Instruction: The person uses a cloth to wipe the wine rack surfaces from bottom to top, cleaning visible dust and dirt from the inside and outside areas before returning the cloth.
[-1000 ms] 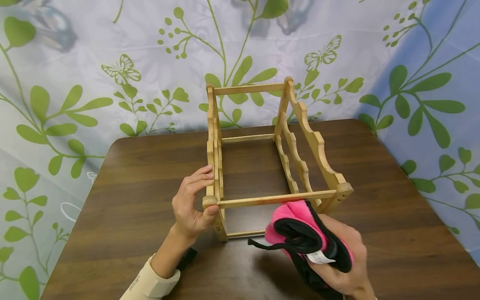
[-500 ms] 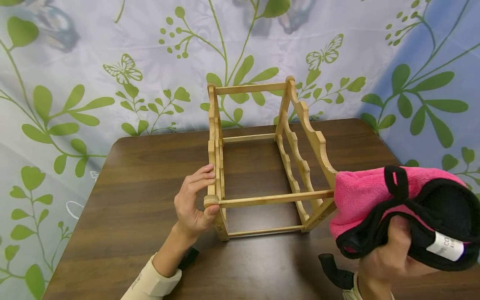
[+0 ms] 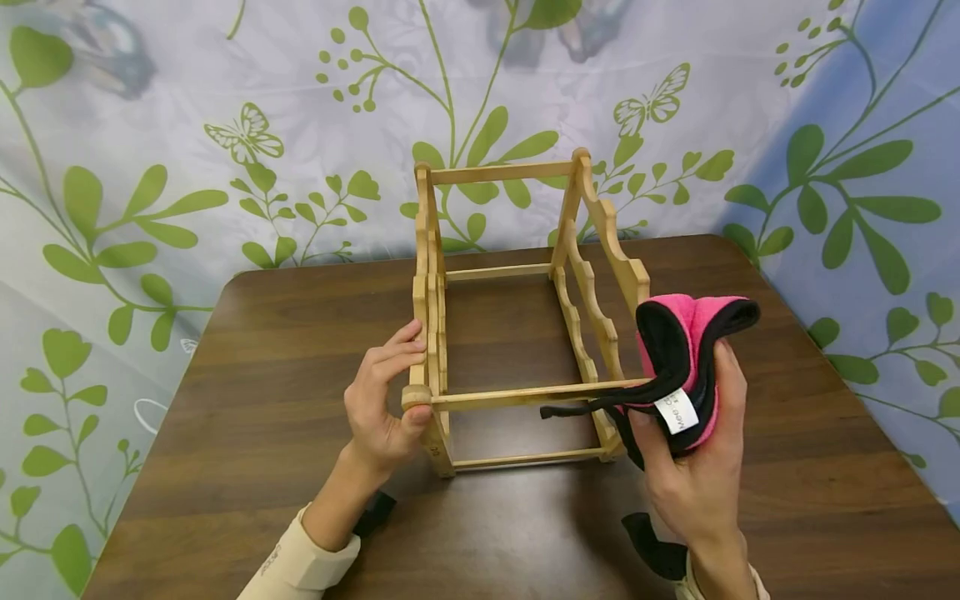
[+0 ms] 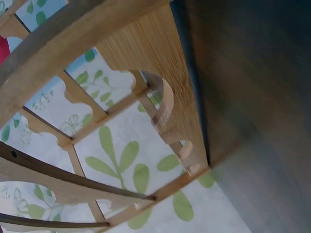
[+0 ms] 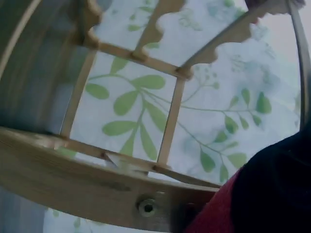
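A wooden rack with scalloped rails (image 3: 540,397) stands on the table in the head view. My left hand (image 3: 382,404) grips its front left corner, thumb on the near end and fingers along the left side. In my right hand (image 3: 697,471) is a folded pink cloth with black trim (image 3: 693,354) and a white tag. The cloth overlaps the rack's front right corner and hides it. In the left wrist view the scalloped wood of the rack (image 4: 160,48) fills much of the frame. The right wrist view shows the cloth (image 5: 214,208) against a bolted rack bar (image 5: 121,189).
The brown wooden table (image 3: 300,333) reaches back to a curtain (image 3: 300,67) printed with green leaves and butterflies. Black straps (image 3: 656,546) hang at both wrists. A white loop of cord (image 3: 142,414) shows beyond the table's left edge.
My right hand carried the cloth from beneath the front bar out to the right, then back left and up to the front right corner. My left hand keeps its grip.
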The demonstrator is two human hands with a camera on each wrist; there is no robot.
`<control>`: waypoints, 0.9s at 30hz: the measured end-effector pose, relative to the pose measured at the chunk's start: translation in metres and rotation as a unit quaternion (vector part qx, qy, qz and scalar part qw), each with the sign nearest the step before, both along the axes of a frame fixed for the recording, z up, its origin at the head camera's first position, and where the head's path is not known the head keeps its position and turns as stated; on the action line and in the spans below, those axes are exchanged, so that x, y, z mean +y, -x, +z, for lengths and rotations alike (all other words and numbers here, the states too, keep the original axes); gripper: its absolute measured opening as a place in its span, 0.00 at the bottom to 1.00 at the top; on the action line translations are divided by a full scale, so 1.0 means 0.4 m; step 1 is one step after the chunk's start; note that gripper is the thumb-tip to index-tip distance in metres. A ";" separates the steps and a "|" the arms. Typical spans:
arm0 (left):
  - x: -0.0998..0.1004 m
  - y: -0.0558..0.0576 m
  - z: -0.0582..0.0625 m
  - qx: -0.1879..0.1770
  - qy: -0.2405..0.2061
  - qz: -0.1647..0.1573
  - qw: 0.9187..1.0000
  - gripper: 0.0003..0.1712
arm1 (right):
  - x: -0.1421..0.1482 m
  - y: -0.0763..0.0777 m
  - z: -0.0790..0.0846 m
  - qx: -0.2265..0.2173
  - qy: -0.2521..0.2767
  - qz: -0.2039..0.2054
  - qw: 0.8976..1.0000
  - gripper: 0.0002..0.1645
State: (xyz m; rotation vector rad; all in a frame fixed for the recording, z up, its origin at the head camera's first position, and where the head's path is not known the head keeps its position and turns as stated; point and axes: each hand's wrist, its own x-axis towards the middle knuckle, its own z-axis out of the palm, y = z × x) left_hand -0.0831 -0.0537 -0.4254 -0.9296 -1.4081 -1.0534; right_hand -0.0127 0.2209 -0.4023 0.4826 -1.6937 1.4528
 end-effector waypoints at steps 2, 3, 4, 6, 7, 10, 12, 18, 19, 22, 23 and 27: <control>-0.004 0.001 0.002 -0.007 -0.009 -0.005 1.000 0.35 | -0.003 0.002 -0.012 -0.017 -0.033 0.007 0.999 0.43; -0.007 0.002 0.002 -0.009 -0.013 -0.007 1.000 0.36 | -0.004 0.002 -0.018 -0.024 -0.032 0.003 0.999 0.44; -0.008 0.003 0.003 -0.012 -0.016 -0.008 1.000 0.36 | -0.004 0.001 -0.024 -0.034 -0.034 -0.003 0.999 0.44; -0.011 0.005 0.004 -0.015 -0.020 -0.014 1.000 0.37 | -0.003 0.001 -0.031 -0.049 -0.035 -0.010 0.998 0.45; -0.012 0.007 0.004 -0.015 -0.021 -0.015 1.000 0.37 | -0.002 0.001 -0.034 -0.057 -0.036 -0.013 0.998 0.45; -0.014 0.012 0.004 -0.018 -0.021 -0.019 0.999 0.37 | 0.005 -0.004 -0.036 -0.094 -0.057 -0.023 0.994 0.47; -0.016 0.016 0.005 -0.020 -0.024 -0.020 0.999 0.38 | 0.010 -0.012 -0.036 -0.134 -0.084 -0.029 0.987 0.52; -0.023 0.022 0.006 -0.022 -0.039 -0.026 0.999 0.38 | 0.024 -0.029 -0.033 -0.227 -0.166 -0.036 0.959 0.56; -0.023 0.022 0.006 -0.022 -0.039 -0.029 0.999 0.38 | 0.026 -0.030 -0.035 -0.238 -0.173 -0.036 0.955 0.54; -0.024 0.020 0.006 -0.028 -0.037 -0.034 0.998 0.38 | 0.033 -0.031 -0.046 -0.274 -0.191 -0.030 0.942 0.47; -0.024 0.019 0.006 -0.030 -0.039 -0.035 0.998 0.38 | 0.035 -0.032 -0.053 -0.287 -0.197 -0.028 0.937 0.46; -0.017 0.018 0.006 -0.032 -0.053 -0.042 0.997 0.38 | 0.048 -0.030 -0.083 -0.327 -0.230 -0.017 0.916 0.41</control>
